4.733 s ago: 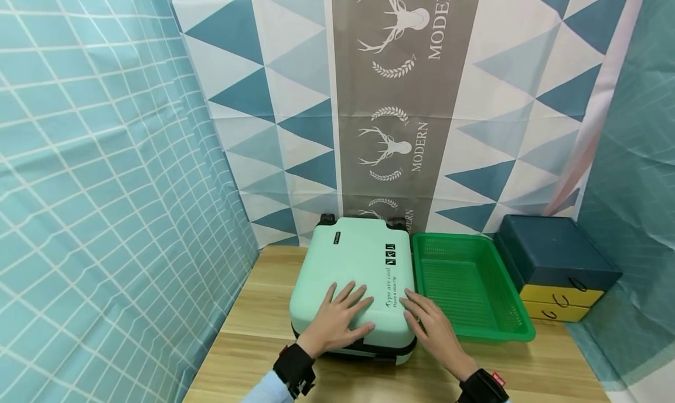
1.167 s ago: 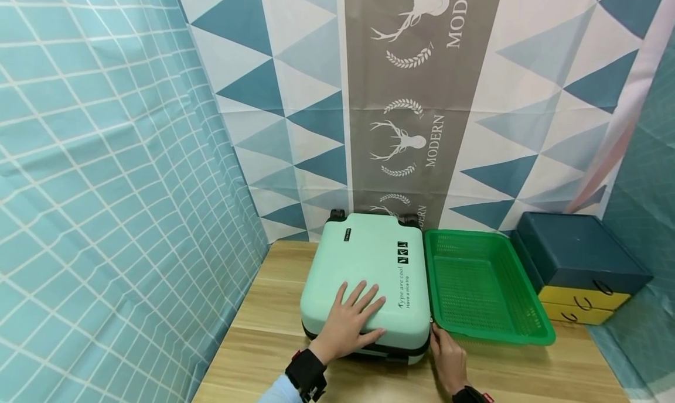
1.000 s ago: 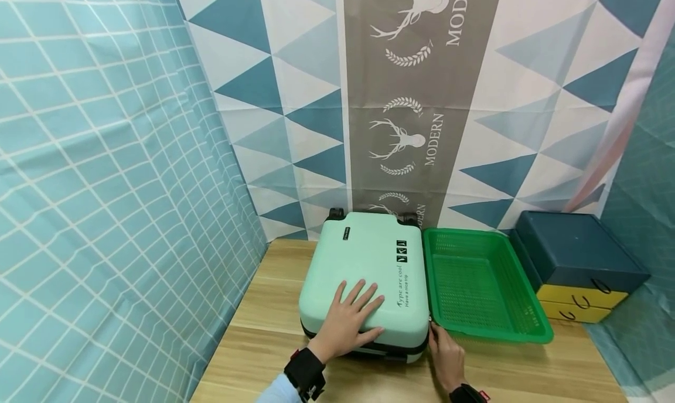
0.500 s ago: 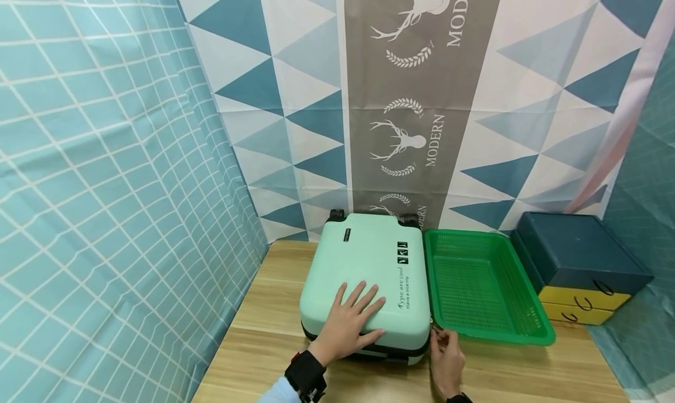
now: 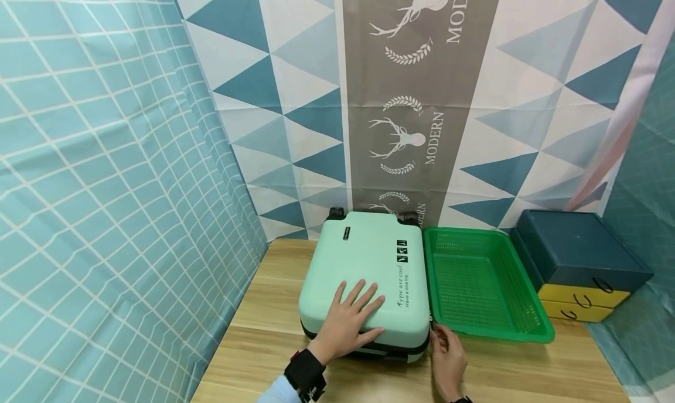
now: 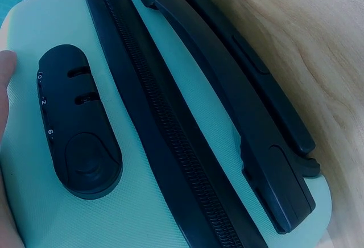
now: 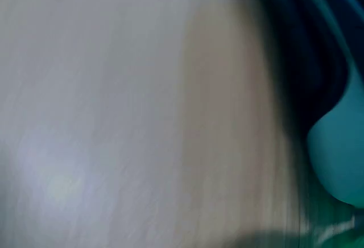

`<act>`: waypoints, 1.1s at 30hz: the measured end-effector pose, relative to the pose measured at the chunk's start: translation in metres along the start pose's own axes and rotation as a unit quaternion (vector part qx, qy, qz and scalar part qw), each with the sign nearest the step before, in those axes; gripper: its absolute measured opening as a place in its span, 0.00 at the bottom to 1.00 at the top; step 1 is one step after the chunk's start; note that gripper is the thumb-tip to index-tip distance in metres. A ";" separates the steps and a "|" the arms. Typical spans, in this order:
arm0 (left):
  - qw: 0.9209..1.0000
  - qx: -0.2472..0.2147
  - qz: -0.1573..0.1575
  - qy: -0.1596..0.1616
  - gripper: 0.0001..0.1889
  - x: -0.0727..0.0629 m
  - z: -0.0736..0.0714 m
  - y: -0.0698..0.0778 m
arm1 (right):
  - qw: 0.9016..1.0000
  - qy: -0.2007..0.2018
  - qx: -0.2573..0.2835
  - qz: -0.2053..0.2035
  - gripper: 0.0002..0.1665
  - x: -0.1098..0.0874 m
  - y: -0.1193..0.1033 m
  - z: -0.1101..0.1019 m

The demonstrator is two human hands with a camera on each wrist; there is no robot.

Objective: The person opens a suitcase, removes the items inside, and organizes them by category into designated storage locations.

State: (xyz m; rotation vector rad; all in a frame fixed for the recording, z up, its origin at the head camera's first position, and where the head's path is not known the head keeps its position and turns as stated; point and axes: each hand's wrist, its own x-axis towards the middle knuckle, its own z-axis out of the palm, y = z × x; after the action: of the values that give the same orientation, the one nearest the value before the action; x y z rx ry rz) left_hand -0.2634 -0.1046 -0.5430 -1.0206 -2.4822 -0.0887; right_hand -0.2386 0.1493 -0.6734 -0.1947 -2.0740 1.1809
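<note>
A mint-green hard-shell suitcase [image 5: 369, 256] lies flat on the wooden table, wheels toward the back wall. My left hand [image 5: 345, 324] rests on the front of its lid with fingers spread. At the front right corner, my right hand [image 5: 448, 356] pinches the zipper pull [image 5: 431, 321] with curled fingers, mostly covering it. In the left wrist view the black zipper [image 6: 165, 111] runs closed around the side, between a combination lock [image 6: 79, 123] and a carry handle [image 6: 227, 83]. The right wrist view is blurred, showing table and a suitcase corner [image 7: 341, 140].
A green plastic basket [image 5: 490, 334] stands right against the suitcase's right side. Beyond it is a dark blue box [image 5: 580, 245] with yellow drawers [image 5: 580, 303]. Patterned cloth hangs behind and on both sides. Wooden tabletop [image 5: 274, 297] shows left of the suitcase and in front.
My right hand has left the lid's right edge for the front right corner and the zipper pull, its wrist turning slightly lately. The left hand stays on the lid.
</note>
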 end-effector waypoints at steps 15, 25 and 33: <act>1.000 0.019 0.012 0.018 0.35 -0.002 0.001 0.001 | 0.989 0.009 -0.064 -0.136 0.21 -0.002 0.007 -0.014; 0.999 0.041 0.014 0.025 0.35 -0.002 0.001 -0.002 | 0.974 -0.047 -0.084 -0.205 0.28 -0.004 0.006 -0.036; 0.996 0.068 0.012 0.052 0.34 0.001 0.005 0.005 | 0.961 -0.079 -0.090 -0.247 0.28 -0.013 0.000 -0.051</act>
State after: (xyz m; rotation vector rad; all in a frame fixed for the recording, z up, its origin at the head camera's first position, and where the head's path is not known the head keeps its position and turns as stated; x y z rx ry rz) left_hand -0.2628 -0.0990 -0.5472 -0.9637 -2.3477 0.0332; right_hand -0.1953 0.1781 -0.6643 0.3312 -2.1926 0.7230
